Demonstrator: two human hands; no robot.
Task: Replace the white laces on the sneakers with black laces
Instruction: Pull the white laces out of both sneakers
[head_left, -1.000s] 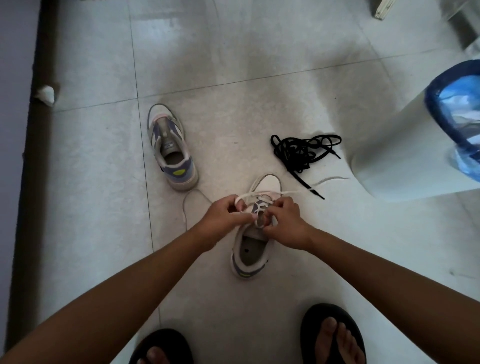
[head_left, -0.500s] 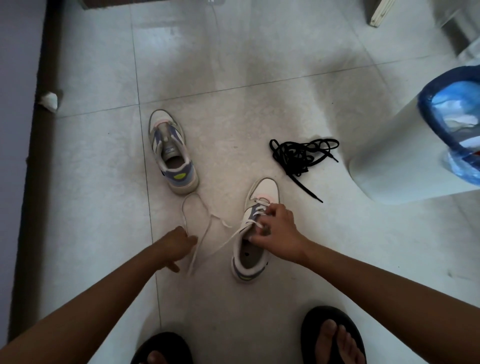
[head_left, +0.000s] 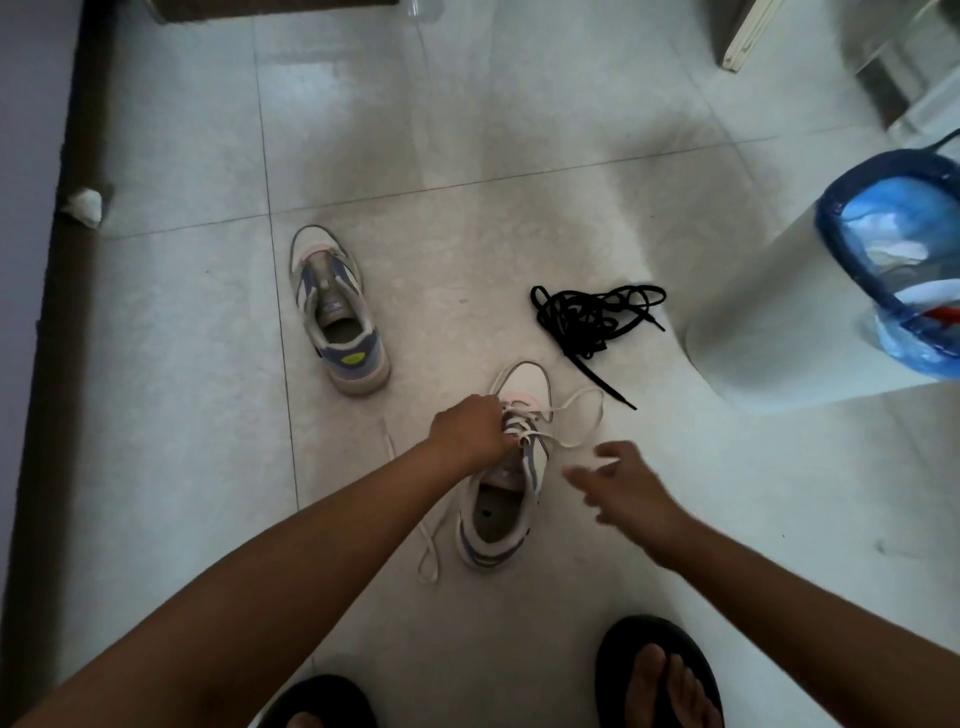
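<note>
The near sneaker (head_left: 498, 519) lies on the tiled floor, toe pointing away, its white lace (head_left: 576, 415) still threaded through the front eyelets. My left hand (head_left: 470, 434) grips the lacing at the shoe's left side, fingers curled. A loop of that lace lies on the floor to the shoe's right. My right hand (head_left: 623, 488) hovers right of the shoe, blurred, fingers spread and holding nothing I can make out. Another stretch of white lace (head_left: 428, 551) trails on the floor at the shoe's left. The far sneaker (head_left: 337, 312) stands without laces. The black laces (head_left: 592, 317) lie bundled at the right.
A white bin (head_left: 769, 322) with a blue bag (head_left: 893, 260) stands at the right edge. My feet in black sandals (head_left: 660, 675) are at the bottom. A dark baseboard (head_left: 52, 312) runs along the left, with a crumpled white scrap (head_left: 85, 205) beside it.
My left hand has moved from the floor at the left onto the shoe's lacing. My right hand has let go of the shoe and swung right, opening. A lace loop now lies at the shoe's right.
</note>
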